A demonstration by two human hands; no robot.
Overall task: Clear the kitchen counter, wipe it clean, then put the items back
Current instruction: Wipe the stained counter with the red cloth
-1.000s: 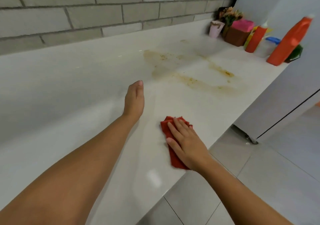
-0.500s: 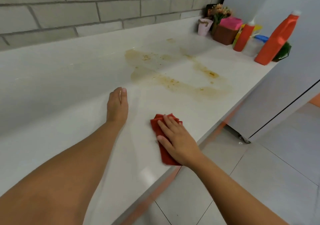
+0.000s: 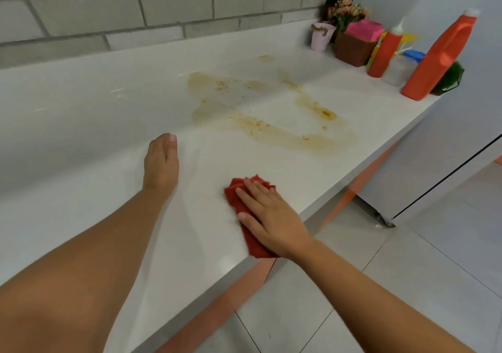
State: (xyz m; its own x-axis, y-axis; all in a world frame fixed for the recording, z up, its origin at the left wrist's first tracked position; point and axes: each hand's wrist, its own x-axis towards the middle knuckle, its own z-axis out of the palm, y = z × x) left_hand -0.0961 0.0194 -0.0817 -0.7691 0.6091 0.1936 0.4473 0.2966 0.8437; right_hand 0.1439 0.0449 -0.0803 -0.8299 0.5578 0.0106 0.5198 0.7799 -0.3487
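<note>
Right hand [image 3: 269, 216] is down flat on the red cloth [image 3: 234, 192], palm pressing it onto the white table [image 3: 81, 108] close to the front edge, forearm reaching in from the lower right. Those fingers [image 3: 255, 189] lie straight and slightly spread across the cloth, not curled around it, and folds of red peek out past the fingertips and under the wrist. Over on the other side, the left hand [image 3: 161, 162] is stretched forward at the end of a long, straight arm, fingers held together and extended, holding nothing, resting on or just over the table, and I cannot tell which. It sits well apart from the cloth. Beyond both hands a brownish stain [image 3: 271, 129] streaks across the middle of the table, untouched by the cloth. At the far right end stand a big orange bottle [image 3: 440, 56], a smaller red bottle [image 3: 384, 53], a brown box [image 3: 353, 49] and a pink cup [image 3: 322, 37], bunched beside the brick wall [image 3: 163, 7].
</note>
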